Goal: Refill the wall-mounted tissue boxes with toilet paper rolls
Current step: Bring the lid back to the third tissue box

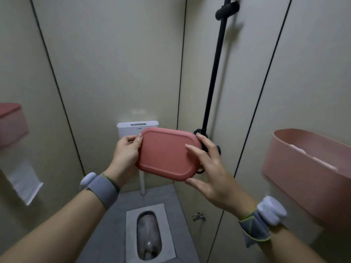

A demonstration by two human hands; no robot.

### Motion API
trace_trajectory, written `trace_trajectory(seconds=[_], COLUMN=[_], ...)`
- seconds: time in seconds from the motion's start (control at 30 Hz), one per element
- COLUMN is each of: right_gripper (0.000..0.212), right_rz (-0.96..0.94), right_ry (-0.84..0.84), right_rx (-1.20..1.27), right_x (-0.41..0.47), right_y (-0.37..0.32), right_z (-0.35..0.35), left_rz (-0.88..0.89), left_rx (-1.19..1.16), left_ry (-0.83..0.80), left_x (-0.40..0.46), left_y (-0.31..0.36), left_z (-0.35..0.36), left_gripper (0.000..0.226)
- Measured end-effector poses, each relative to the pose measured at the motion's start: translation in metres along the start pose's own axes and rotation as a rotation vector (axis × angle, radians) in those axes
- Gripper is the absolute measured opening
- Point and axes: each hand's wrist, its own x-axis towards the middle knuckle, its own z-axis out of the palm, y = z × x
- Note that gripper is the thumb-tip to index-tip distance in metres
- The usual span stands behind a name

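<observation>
Head view, looking forward and down into a toilet stall. The person holds a red lid (167, 153) level in front of the chest, between both hands, roughly midway between the two side walls. The left hand (126, 153) takes the lid's left short edge, its grip closed in a pinch with fingertips curled over the rim; the right hand (210, 171) steadies the opposite end with a wide, spread grip, the thumb under the near corner and the fingers laid over the top face and far edge. Holding it by both ends keeps the flat panel from tipping, which probably suits aligning it with a box rim. On the right wall the pink tissue box (303, 173) stands open-topped, with pale contents just visible inside, apparently paper, though the blur forbids certainty; the lid most likely belongs here and awaits refitting. On the left wall a second tissue box (11, 124) carries its red cover, and a strip of white paper (24, 179) hangs from beneath it, suggesting that this one is already loaded. A black rail (214, 73) runs down the corner behind the lid; a white cistern (133, 128) and the squat pan (149, 234) lie below. No loose toilet paper roll shows anywhere in view.
</observation>
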Motion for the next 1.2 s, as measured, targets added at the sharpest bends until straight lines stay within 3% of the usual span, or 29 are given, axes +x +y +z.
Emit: trace_trajectory(seconds=[0.1, 0.27, 0.43, 0.67, 0.87, 1.2], right_gripper=[0.077, 0.074, 0.067, 0.075, 0.078, 0.071], right_rz=[0.035, 0.116, 0.311, 0.515, 0.607, 0.698], right_ry=[0.070, 0.235, 0.427, 0.608, 0.622, 0.663], right_rx=[-0.175, -0.517, -0.663, -0.524, -0.506, -0.395], right_x=[-0.001, -0.017, -0.063, -0.100, -0.122, -0.129], right_y=[-0.005, -0.026, -0.038, -0.032, -0.023, -0.012], right_z=[-0.035, -0.104, -0.159, -0.183, -0.184, -0.179], left_rz=[-0.057, -0.074, -0.060, -0.015, -0.180, -0.256], left_rx=[-0.036, -0.206, -0.293, -0.248, -0.290, -0.253], left_ry=[-0.191, -0.485, -0.750, -0.834, -0.851, -0.853], left_x=[0.015, 0.013, -0.024, -0.065, -0.084, -0.088], left_y=[0.017, 0.059, 0.077, 0.063, 0.045, 0.023], left_z=[0.039, 0.118, 0.204, 0.261, 0.287, 0.291], left_gripper=[0.026, 0.019, 0.018, 0.029, 0.030, 0.028])
